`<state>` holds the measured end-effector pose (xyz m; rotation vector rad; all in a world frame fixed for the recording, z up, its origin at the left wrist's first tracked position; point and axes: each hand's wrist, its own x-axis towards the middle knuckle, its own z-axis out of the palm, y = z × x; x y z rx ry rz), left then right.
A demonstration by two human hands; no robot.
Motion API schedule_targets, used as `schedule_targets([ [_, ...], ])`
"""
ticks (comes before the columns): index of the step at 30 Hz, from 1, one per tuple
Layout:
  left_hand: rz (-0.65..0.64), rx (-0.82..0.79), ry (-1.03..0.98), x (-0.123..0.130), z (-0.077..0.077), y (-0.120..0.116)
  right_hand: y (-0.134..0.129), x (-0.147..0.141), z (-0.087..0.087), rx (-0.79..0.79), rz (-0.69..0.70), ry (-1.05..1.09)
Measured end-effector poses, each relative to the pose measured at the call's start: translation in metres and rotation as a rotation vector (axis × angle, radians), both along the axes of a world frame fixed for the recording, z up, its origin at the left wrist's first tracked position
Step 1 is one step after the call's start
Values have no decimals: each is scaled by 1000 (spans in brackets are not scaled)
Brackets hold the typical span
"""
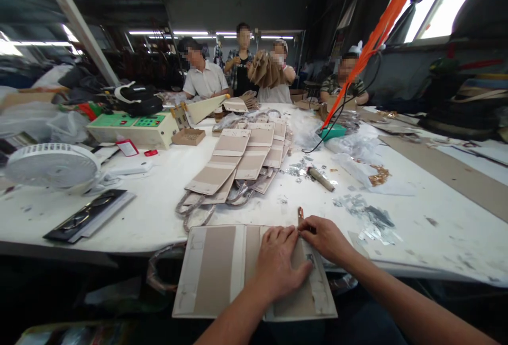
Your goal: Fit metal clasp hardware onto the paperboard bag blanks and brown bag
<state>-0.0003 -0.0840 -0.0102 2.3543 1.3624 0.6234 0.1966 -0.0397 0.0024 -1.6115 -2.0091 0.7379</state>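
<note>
A beige panel piece [218,271] with pale strips lies unfolded at the table's front edge, and wrapped handles stick out at its sides. My left hand [278,263] rests flat on its right half, fingers stretched toward the top edge. At the upper right edge of the piece, my right hand [321,236] has thumb and forefinger pressed together beside a small orange-and-metal item [300,215]; what lies between the fingertips is too small to make out. A small dark metal plate [310,260] sits on the piece below the right hand.
Beyond the piece lies a stack of similar panels [230,162]. To the right are a rod-like tool [320,179] and scattered metal plates [377,220]. A fan [51,168], glasses [85,215] and a green-topped machine [133,128] stand left. Several people are across the table [159,212].
</note>
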Motion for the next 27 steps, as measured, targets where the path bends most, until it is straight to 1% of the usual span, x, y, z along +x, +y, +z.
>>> schedule_targets([
  [3, 49, 28, -83, 6, 0, 7, 0, 2, -1, 14, -1, 70],
  [5, 72, 40, -126, 12, 1, 13, 1, 3, 0, 16, 24, 107],
  [10, 118, 56, -143, 21, 0, 25, 4, 12, -2, -8, 87, 197],
  [12, 124, 59, -141, 22, 0, 26, 5, 18, -2, -67, 94, 245],
  [15, 130, 62, -135, 23, 0, 26, 5, 27, -1, -190, 147, 342],
  [17, 128, 64, -131, 24, 0, 27, 5, 31, 0, -219, 186, 373],
  [21, 129, 79, -122, 26, -2, 28, 6, 33, -1, -189, 206, 342],
  [27, 122, 99, -109, 27, -2, 29, 9, 33, -9, -107, 227, 281],
])
